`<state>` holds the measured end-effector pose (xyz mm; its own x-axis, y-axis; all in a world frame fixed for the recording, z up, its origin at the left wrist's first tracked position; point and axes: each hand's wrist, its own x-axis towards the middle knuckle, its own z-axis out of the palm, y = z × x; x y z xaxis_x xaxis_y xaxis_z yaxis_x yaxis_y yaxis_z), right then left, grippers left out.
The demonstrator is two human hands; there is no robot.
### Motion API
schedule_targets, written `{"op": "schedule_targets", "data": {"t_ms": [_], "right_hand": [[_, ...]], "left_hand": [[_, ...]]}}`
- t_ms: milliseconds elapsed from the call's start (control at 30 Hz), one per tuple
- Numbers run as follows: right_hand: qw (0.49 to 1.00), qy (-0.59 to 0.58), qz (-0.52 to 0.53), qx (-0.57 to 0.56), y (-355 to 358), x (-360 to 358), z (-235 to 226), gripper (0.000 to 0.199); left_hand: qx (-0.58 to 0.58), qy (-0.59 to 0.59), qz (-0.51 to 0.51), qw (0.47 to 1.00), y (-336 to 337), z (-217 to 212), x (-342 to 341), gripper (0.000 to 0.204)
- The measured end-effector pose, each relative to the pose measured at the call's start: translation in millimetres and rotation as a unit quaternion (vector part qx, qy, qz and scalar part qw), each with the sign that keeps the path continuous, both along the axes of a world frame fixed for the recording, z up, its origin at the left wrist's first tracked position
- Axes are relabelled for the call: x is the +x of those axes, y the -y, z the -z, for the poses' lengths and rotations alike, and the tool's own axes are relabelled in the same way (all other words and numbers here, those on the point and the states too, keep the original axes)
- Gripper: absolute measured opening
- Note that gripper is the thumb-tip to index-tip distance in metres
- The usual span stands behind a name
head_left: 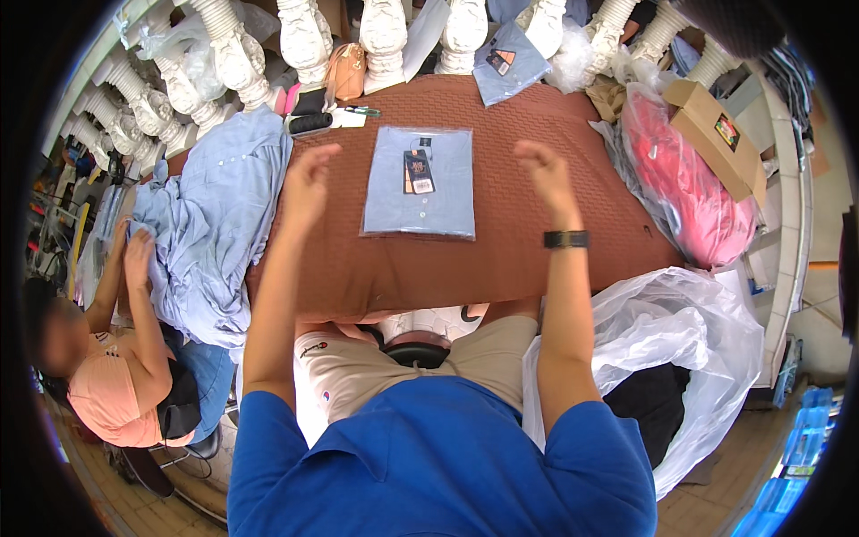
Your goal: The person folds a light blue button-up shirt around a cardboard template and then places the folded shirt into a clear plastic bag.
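A folded light blue shirt in a clear plastic bag (pixel 419 201) lies flat on the brown cloth-covered table (pixel 528 259). Dark hang tags (pixel 418 172) rest on its front, and small buttons show below them. My left hand (pixel 307 186) hovers to the left of the bagged shirt, fingers loosely bent inward, holding nothing. On the other side, my right hand (pixel 548 179) is raised in much the same way, also without anything in it. Neither hand touches the shirt.
Loose blue shirts (pixel 219 197) are heaped at the left, where another person (pixel 125 385) handles them. Behind stand white balusters (pixel 309 45), a tan pouch (pixel 347 72) and another bagged shirt (pixel 510 63). Pink bagged clothing (pixel 671 179), a cardboard box (pixel 716 134) and a large clear bag (pixel 716 331) lie right.
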<state>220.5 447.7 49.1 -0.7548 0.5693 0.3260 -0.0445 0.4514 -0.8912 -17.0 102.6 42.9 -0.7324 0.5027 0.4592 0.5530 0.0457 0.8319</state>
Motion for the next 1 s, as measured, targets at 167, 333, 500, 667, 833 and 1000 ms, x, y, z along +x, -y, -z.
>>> {"op": "schedule_targets", "data": {"t_ms": [167, 333, 500, 667, 833, 1000], "right_hand": [[0.934, 0.091, 0.113, 0.328, 103.3, -40.3, 78.4, 0.044], [0.919, 0.155, 0.105, 0.347, 133.2, -41.4, 125.9, 0.054], [0.947, 0.149, 0.17, 0.229, 113.5, -26.6, 108.5, 0.057], [0.93, 0.351, 0.109, -0.003, 108.2, -12.0, 74.5, 0.061], [0.876, 0.057, 0.033, -0.477, 102.6, -18.0, 81.3, 0.056], [0.781, -0.063, -0.058, -0.619, 105.7, -14.2, 94.3, 0.059]], "left_hand": [[-0.221, -0.254, -0.006, 0.941, -58.0, 60.7, 83.3, 0.049], [-0.286, -0.288, 0.006, 0.914, -69.6, 95.1, 101.1, 0.051], [-0.27, -0.231, -0.016, 0.935, -63.8, 89.7, 89.2, 0.052], [-0.193, 0.13, -0.098, 0.968, -43.9, 83.9, 54.1, 0.053], [-0.018, 0.542, 0.131, 0.83, -36.6, 91.2, 40.9, 0.051], [0.013, 0.545, 0.156, 0.824, -43.2, 80.7, 95.0, 0.049]]}}
